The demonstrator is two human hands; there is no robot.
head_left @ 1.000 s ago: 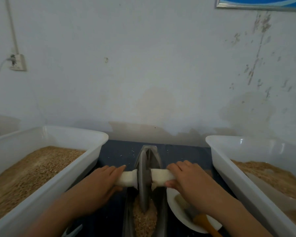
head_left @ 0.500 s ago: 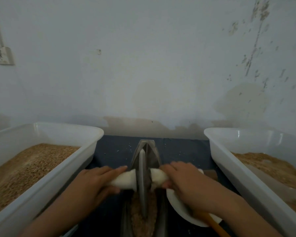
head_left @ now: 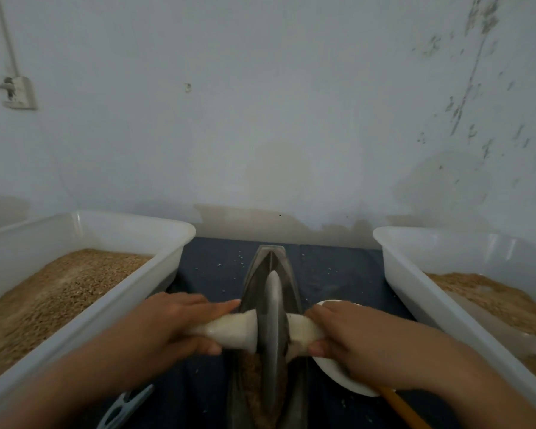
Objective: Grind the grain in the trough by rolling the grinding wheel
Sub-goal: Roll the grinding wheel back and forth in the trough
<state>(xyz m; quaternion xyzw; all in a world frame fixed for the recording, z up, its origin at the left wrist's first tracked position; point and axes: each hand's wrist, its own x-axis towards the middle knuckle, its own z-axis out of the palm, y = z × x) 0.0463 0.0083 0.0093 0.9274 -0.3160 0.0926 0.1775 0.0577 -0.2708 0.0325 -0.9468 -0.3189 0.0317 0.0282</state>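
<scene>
Right now two hands work one grinding wheel, a thin metal disc standing upright in the single narrow metal trough that runs away toward the wall. One white handle passes through the disc and sticks out on both sides. The left hand has its fingers laid over the left end and its thumb curled beneath, a closed grip on it. The right hand wraps the right end the same way, thumb tucked under. Both forearms reach in from the near edge, wrists about level. Brown grain lies in the trough just behind the wheel. Two white tubs flank the dark tabletop: the left tub and the right tub, each holding grain. One white bowl sits under the right wrist.
</scene>
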